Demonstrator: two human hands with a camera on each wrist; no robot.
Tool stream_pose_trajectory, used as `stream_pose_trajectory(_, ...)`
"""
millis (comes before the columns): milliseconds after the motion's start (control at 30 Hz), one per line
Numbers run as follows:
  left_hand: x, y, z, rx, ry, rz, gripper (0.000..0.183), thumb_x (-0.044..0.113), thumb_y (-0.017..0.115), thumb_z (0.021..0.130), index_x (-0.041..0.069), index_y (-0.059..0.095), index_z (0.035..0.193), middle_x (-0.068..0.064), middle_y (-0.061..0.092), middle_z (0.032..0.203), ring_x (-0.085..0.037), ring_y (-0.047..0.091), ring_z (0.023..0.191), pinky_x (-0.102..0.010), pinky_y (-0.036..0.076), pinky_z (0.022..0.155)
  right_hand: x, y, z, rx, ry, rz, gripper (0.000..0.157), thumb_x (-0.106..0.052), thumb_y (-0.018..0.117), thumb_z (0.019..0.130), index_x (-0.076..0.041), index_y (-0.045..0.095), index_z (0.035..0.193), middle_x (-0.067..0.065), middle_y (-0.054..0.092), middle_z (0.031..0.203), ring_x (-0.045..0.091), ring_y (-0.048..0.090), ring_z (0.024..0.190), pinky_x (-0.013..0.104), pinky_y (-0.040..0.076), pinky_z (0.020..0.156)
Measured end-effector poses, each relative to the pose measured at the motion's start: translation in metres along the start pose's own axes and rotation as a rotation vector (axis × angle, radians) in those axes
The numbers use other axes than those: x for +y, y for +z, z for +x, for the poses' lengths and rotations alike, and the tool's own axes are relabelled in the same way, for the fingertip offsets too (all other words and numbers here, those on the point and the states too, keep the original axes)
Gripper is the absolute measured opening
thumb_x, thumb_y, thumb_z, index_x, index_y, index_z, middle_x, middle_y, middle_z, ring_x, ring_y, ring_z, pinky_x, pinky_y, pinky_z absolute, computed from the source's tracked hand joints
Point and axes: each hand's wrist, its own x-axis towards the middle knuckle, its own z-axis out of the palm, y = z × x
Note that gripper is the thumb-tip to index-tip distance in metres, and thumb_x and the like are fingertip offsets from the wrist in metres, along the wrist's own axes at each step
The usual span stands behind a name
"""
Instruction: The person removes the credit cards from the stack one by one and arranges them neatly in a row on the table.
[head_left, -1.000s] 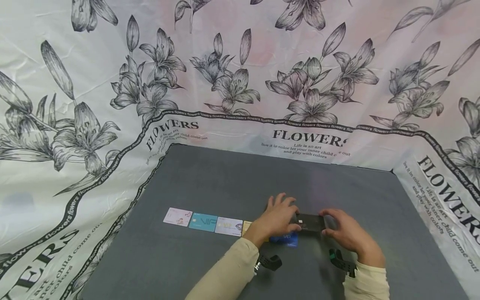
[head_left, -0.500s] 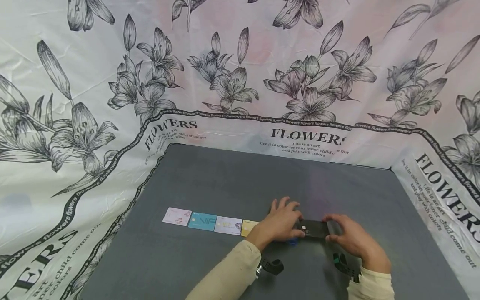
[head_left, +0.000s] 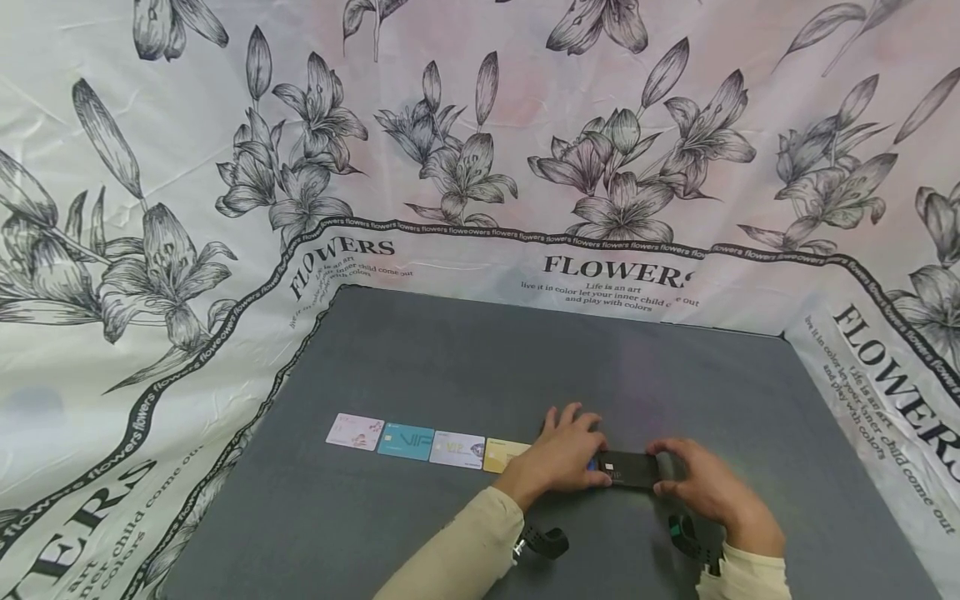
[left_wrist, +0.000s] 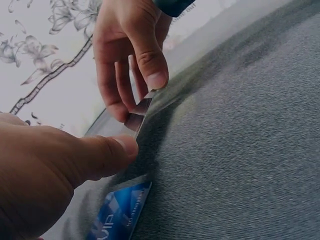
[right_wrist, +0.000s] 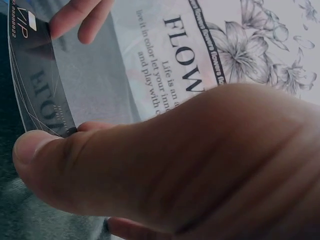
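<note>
Both hands hold a black VIP card [head_left: 630, 470] by its two ends, low over the grey table. My left hand [head_left: 564, 454] pinches its left end between thumb and fingers, with the thumb on the near edge. At the other end, the thumb and fingers of my right hand [head_left: 697, 479] grip it. In the right wrist view the glossy black card [right_wrist: 40, 75] reflects the printed cloth. A blue VIP card [left_wrist: 120, 212] lies on the table just beside the left hand, which mostly hides it in the head view.
Left of the hands, a yellow card [head_left: 502, 455], a pale lilac card [head_left: 457, 450], a teal card [head_left: 406, 441] and a pink card [head_left: 356, 432] lie in a row on the grey table [head_left: 450, 358]. Flower-printed cloth [head_left: 465, 125] hangs behind and beside the table.
The black card has moved nearer the person and slightly right, held by both hands throughout. The left hand has come down over the blue card, and more of the yellow card shows.
</note>
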Motion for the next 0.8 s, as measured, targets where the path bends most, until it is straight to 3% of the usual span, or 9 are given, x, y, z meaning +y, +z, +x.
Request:
stream_pose_trajectory(467,-0.002,0.008,-0.008,0.009,0.021,-0.001,0.046,0.062,0.076,0.098,0.037,0.073,0.137,0.009,0.045,0.170,-0.026,0.032,0.164,-0.059,0.032,0.131,0.000,0.011,0.000,-0.008,0.033,-0.021,0.046,-0.008,0.093,0.084,-0.005,0.073,0.126,0.037,0.058,0.144,0.062,0.055,0.133,0.075,0.048,0.103)
stream_pose_trajectory(800,-0.002,0.013,-0.010,0.019,-0.008,-0.023,0.046,0.062,0.077,0.097,0.040,0.070,0.136,0.009,0.045,0.170,-0.028,0.031,0.165,-0.058,0.030,0.132,-0.002,0.018,-0.001,0.003,0.062,-0.060,0.045,-0.009,0.093,0.084,-0.007,0.074,0.125,0.044,0.050,0.150,0.069,0.047,0.138,0.078,0.045,0.105)
